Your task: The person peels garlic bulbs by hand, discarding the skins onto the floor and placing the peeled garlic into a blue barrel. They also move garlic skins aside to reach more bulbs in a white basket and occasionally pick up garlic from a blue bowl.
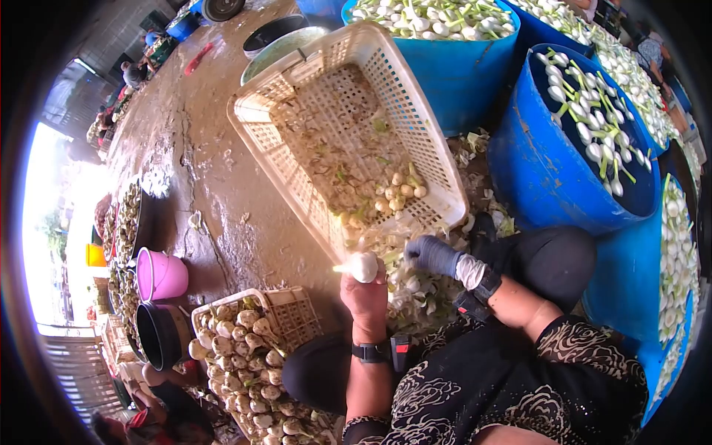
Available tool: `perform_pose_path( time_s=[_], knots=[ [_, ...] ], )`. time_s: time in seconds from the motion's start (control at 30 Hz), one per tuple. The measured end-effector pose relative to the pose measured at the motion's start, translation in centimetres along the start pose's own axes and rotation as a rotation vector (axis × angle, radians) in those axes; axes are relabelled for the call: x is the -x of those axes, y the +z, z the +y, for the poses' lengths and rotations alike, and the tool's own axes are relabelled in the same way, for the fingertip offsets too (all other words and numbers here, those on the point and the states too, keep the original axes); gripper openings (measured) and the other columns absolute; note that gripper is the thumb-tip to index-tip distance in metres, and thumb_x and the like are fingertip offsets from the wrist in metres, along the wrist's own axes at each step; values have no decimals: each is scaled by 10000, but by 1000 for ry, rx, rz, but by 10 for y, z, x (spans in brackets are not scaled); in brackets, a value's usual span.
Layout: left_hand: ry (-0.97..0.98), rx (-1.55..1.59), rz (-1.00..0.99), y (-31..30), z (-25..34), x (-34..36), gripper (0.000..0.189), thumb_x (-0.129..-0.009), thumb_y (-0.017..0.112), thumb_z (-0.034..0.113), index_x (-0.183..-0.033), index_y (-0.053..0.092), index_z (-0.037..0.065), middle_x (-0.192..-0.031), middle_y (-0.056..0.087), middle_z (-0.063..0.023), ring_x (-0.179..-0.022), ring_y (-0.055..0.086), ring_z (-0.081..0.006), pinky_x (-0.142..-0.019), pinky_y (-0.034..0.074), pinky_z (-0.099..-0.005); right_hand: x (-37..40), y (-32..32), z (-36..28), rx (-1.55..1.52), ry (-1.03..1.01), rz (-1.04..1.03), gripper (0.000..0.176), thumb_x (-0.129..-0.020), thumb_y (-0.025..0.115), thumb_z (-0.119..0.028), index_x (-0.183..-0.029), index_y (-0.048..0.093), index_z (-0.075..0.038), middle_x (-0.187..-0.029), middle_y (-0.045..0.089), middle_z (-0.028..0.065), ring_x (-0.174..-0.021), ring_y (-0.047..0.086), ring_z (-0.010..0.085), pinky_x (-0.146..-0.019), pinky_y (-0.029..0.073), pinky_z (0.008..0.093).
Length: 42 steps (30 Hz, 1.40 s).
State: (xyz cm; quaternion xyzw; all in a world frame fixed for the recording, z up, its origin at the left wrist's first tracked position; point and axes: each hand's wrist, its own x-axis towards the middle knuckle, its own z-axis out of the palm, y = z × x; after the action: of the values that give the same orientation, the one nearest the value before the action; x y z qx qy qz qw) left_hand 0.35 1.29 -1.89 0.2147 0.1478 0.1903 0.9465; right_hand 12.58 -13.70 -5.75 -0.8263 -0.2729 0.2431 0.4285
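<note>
My left hand [365, 298] is closed around a peeled white onion [360, 266], held up just off the near end of a large cream crate. Close by on the right, my right hand [436, 256], in a grey glove, is curled shut. Whether it holds anything is hidden. Several small peeled onions [399, 191] lie in the near corner of the cream crate [437, 174], with wet skins and scraps over its floor. Peelings [419, 297] are heaped below my hands.
Left of my knee, a crate [293, 315] is heaped with unpeeled onions [245, 356]. Blue tubs [512, 163] of white onions stand on the right. A pink bucket [162, 274] and a black bucket [159, 334] sit at left. Other people work at the far left and lower left.
</note>
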Motion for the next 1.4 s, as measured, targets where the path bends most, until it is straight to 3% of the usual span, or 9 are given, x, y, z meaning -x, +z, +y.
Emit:
perform_pose_path(
  time_s=[0.1,0.17,0.3,0.4,0.47,0.67,1.07,1.3,1.4],
  knots=[
    [-73,77,131,-5,-2,-1,252,-855,544,232,-1001,582,31,-828,589,-93,-656,513,-189,-538,420,-307,21,2,-32,242,-57,-103,466,-716,576,-28,-1170,609,-124,-1279,511,156,-1118,534,324,-952,419,385],
    [321,-1290,71,-5,-5,0,157,-781,600,110,-918,612,35,-814,613,-110,-661,555,-247,-591,458,-331,16,-9,-49,223,-313,44,468,-727,584,-46,-1184,604,-143,-1321,471,148,-1128,530,318,-961,412,396],
    [531,-1565,-481,7,3,3,343,-556,724,-52,-872,604,11,-729,627,-134,-686,615,-228,-575,489,-330,6,-18,-60,486,-758,178,346,-776,601,-133,-1120,627,-165,-1269,520,132,-1119,541,288,-958,394,446],
    [-539,-288,91,14,13,6,422,-880,561,419,-889,603,-1,-728,620,-132,-528,517,-153,-455,381,-223,-17,-13,-37,569,-423,-352,221,-814,605,-252,-1002,635,-139,-1052,624,137,-983,597,305,-852,445,449],
    [-504,-325,210,11,6,1,505,-909,457,474,-886,600,-10,-709,615,-132,-485,478,-139,-424,333,-211,-30,-21,-46,308,-273,-237,236,-858,574,-292,-922,607,-68,-763,622,169,-721,616,359,-671,480,433],
    [-307,-582,190,28,4,5,416,-958,444,354,-881,596,-25,-714,620,-101,-459,440,-90,-405,279,-197,-140,-110,-125,-1322,-474,-8,278,-903,570,-267,-973,627,-3,-900,661,90,-819,639,186,-733,526,329],
    [-323,-574,388,19,21,-20,192,-889,605,167,-954,638,-11,-808,656,-55,-589,512,-63,-503,369,-186,-267,168,38,401,150,-123,292,-756,596,-182,-1038,633,-112,-1024,644,151,-962,614,320,-842,473,416],
    [-195,-514,459,20,18,-23,164,-882,604,124,-966,607,-17,-821,658,-90,-561,522,-80,-460,377,-195,-239,135,52,8,121,-58,290,-714,702,-290,-871,629,-57,-827,638,170,-808,606,356,-727,463,415],
    [-81,-487,455,17,14,-19,312,-897,588,154,-1145,486,-6,-879,643,-125,-585,579,-138,-463,443,-242,-198,98,21,-480,-3,21,232,-794,688,-216,-818,606,1,-653,563,82,-597,466,133,-614,429,314]
  ],
)
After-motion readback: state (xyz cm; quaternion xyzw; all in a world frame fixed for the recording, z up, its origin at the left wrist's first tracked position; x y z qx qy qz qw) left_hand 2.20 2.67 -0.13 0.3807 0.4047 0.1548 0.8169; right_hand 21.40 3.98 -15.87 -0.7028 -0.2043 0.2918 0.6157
